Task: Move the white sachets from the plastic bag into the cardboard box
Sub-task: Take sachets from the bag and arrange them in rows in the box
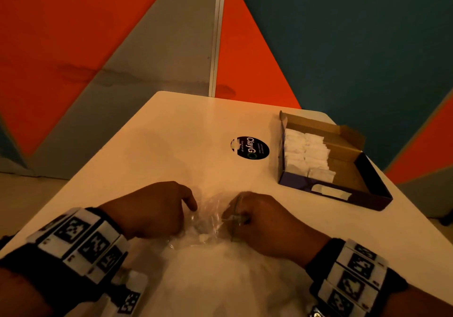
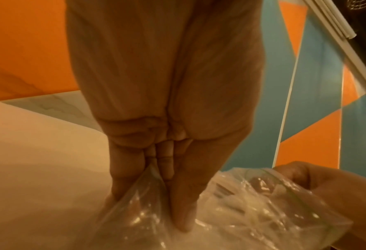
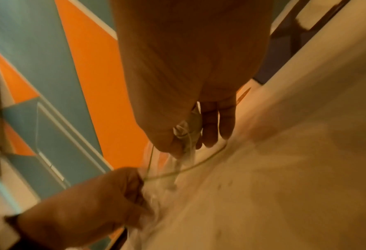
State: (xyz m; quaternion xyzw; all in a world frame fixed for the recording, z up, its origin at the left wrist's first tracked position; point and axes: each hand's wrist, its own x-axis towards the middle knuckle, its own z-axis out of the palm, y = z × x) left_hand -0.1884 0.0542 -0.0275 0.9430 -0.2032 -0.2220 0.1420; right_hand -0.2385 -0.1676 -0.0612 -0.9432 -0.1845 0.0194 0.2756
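Observation:
A clear plastic bag (image 1: 208, 218) with a green zip line lies on the table's near side, white sachets (image 1: 203, 237) showing inside it. My left hand (image 1: 193, 207) pinches the bag's left rim between thumb and fingers (image 2: 156, 177). My right hand (image 1: 232, 218) grips the bag's right rim (image 3: 184, 140); something whitish sits in that pinch, and I cannot tell if it is a sachet or folded plastic. The mouth of the bag (image 2: 242, 211) is stretched between both hands. The open cardboard box (image 1: 306, 184) stands at the far right, with rows of white sachets (image 1: 306, 152) filling its left part.
A round black sticker (image 1: 250, 148) is stuck on the white table (image 1: 171, 145) between the bag and the box. The box's flaps stand up at its far side. Orange, grey and teal wall panels rise behind the table.

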